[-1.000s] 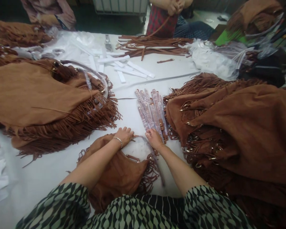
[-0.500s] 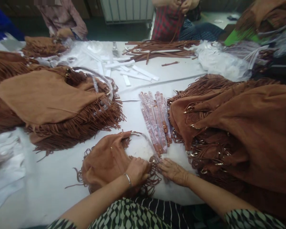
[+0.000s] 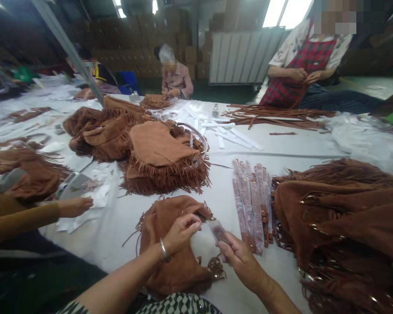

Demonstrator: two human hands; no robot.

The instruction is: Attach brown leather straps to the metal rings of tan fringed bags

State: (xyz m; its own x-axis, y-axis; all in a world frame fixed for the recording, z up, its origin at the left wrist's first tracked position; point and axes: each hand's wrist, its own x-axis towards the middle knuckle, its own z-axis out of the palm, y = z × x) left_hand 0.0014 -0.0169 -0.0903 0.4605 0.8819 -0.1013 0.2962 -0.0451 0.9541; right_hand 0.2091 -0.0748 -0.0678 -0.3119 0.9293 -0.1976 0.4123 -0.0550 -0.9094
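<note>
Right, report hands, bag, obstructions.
Left hand over brown bag, grip unclear. Right hand holding plastic-wrapped strip. Wrapped straps to the right, apart from bag.

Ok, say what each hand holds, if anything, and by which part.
The right hand holds a plastic-wrapped strip by its near end; whether the left hand holds anything cannot be told.

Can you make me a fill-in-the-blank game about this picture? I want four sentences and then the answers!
1. The wearer's own hand that grips a pale item is the ____ one.
2. The silver bracelet is on the wearer's ____ wrist.
3. The fringed bag in front of the wearer is coloured ____.
4. The flat strips scattered farther away are coloured ____.

Missing words: right; left; brown; white.
</note>
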